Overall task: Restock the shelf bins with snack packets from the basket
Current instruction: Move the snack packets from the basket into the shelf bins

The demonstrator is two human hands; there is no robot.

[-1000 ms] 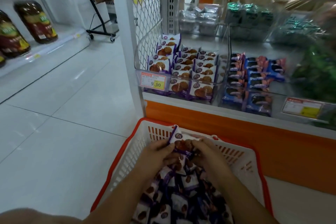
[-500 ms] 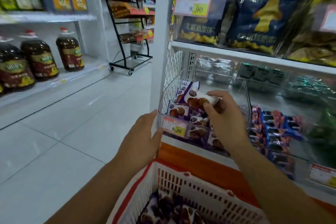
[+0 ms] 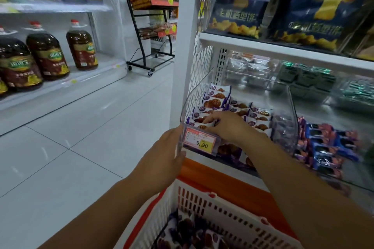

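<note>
White floor tiles run off to the left and the far end of the shop aisle. Oil bottles stand there on a low shelf, and a black wheeled rack sits further off. On the right rises the white shelf unit, with big blue crisp bags on its upper level. Nearest, at the bottom, is a white basket with an orange rim and snack packets lying in it. Just beyond it, on the lower shelf level, stands a clear bin filled with rows of purple-and-white biscuit packets. A neighbouring bin to the right holds blue packets. The person's left hand grips the clear bin's near left corner, thumb in front beside the 9.90 price tag. The right hand reaches inside the bin, fingers curled down onto one packet in the front left row, holding it among the others.
</note>
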